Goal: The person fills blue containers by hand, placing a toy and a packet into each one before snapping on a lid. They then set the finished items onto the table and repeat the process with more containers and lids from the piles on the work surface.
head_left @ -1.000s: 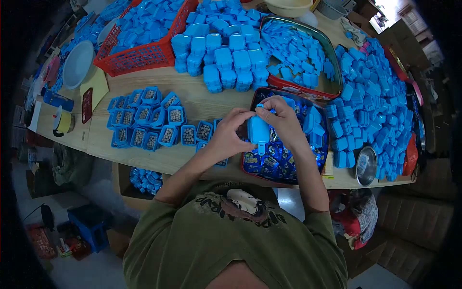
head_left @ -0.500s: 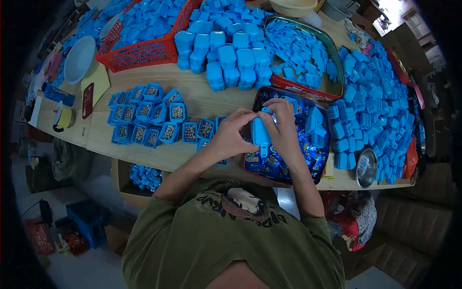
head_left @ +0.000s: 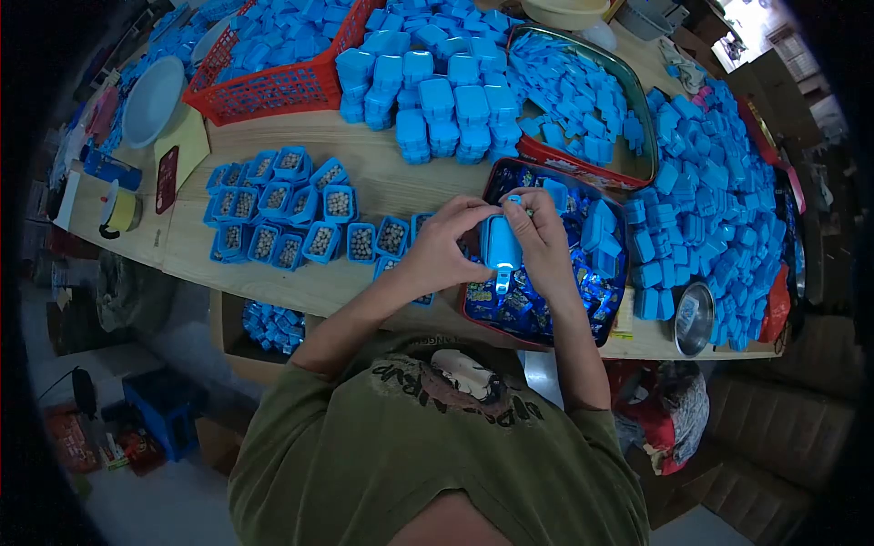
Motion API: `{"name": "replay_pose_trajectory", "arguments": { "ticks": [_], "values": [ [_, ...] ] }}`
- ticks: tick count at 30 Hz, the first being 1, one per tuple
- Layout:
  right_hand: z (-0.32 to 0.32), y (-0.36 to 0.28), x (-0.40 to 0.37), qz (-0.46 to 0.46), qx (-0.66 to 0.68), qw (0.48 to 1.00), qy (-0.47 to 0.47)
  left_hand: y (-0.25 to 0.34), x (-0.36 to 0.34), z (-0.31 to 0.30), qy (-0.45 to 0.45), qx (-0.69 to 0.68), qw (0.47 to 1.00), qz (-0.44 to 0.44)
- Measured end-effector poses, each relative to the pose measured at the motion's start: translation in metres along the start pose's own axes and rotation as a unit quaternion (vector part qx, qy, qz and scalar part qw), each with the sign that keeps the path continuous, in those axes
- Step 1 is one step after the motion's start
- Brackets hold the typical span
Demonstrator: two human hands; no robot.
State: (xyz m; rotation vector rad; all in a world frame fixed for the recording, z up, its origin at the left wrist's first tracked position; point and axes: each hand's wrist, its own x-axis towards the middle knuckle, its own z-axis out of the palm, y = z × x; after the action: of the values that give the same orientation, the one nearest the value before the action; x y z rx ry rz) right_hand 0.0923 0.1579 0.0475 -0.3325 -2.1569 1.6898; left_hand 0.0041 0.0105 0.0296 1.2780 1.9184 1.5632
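Observation:
Between my two hands is a small blue plastic box (head_left: 503, 246) with a lid and clip tabs, held above a tray (head_left: 473, 314) of dark blue printed packets (head_left: 537, 296). My left hand (head_left: 448, 246) grips its left side, thumb below and fingers above. My right hand (head_left: 539, 232) closes on its upper right, with the thumb by the top tab. Several blue lids (head_left: 598, 232) lie on the packets right of my right hand. Left of my left hand stand open blue boxes (head_left: 320, 241) filled with small round beige balls.
Stacked blue boxes (head_left: 437, 100) stand at the back, beside a red basket (head_left: 273, 96) of blue parts. A red-sided tin (head_left: 583, 168) holds flat blue pieces. Blue boxes pile up (head_left: 696, 209) at right, near a metal bowl (head_left: 695, 318).
The blue box has turned slightly in my hands, its face now tilted more toward me. My right hand has shifted a little down along it. The whole view has shifted slightly.

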Motion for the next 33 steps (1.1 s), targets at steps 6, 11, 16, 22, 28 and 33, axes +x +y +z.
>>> {"name": "replay_pose_trajectory", "arguments": {
  "ticks": [6, 11, 16, 22, 28, 33],
  "values": [
    [0.001, -0.002, 0.000, -0.088, -0.099, 0.991, 0.015, 0.002, 0.000, -0.003, -0.012, 0.025, 1.000, 0.012],
    [0.004, -0.002, 0.000, -0.136, -0.173, 0.975, 0.039, 0.003, -0.001, -0.003, -0.017, 0.007, 1.000, -0.009],
    [0.011, -0.001, -0.007, -0.108, -0.201, 0.969, 0.091, 0.004, -0.002, 0.001, 0.007, -0.020, 1.000, -0.004],
    [0.016, 0.002, -0.013, 0.087, -0.044, 0.991, 0.091, 0.009, 0.000, 0.000, 0.006, 0.006, 1.000, -0.020],
    [0.015, 0.004, -0.015, 0.101, -0.006, 0.990, 0.101, -0.001, -0.001, -0.003, -0.082, -0.166, 0.982, -0.028],
    [0.024, 0.003, -0.020, 0.086, -0.107, 0.984, 0.114, -0.004, -0.003, 0.008, -0.018, -0.287, 0.943, -0.170]
  ]
}}
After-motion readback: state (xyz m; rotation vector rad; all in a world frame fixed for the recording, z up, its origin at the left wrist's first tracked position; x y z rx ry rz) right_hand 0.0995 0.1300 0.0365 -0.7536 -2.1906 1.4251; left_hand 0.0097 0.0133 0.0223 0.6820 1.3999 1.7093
